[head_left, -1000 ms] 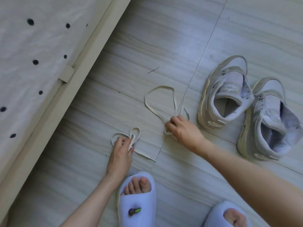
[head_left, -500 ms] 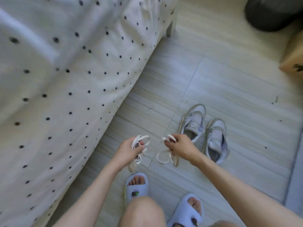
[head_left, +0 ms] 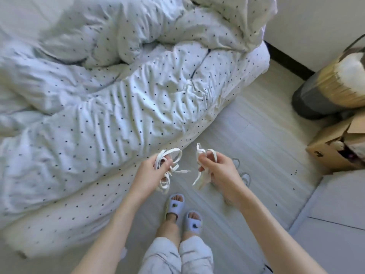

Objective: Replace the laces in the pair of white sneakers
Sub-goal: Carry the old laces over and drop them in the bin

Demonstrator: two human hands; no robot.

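Filling the left and top of the view, the bed (head_left: 118, 91) with its dotted duvet hangs over the floor (head_left: 246, 139), its edge running just beside the person's left hand. To the right stand a cardboard box (head_left: 333, 149) and a wrapped bundle (head_left: 327, 89), leaving an open strip of floor between them and the bed. The sneakers (head_left: 244, 175) lie on that strip, mostly hidden behind the right forearm. The left hand (head_left: 147, 175) has its grip clamped on a bunched lace (head_left: 167, 163); the right hand (head_left: 219, 171) has its grip clamped on the other lace (head_left: 205, 155), ends dangling. Loose ends could likely snag or knot together if the bundles meet, and a dropped lace could blend into the pale floor or bedding. Stepping forward risks treading on the half-hidden sneakers.
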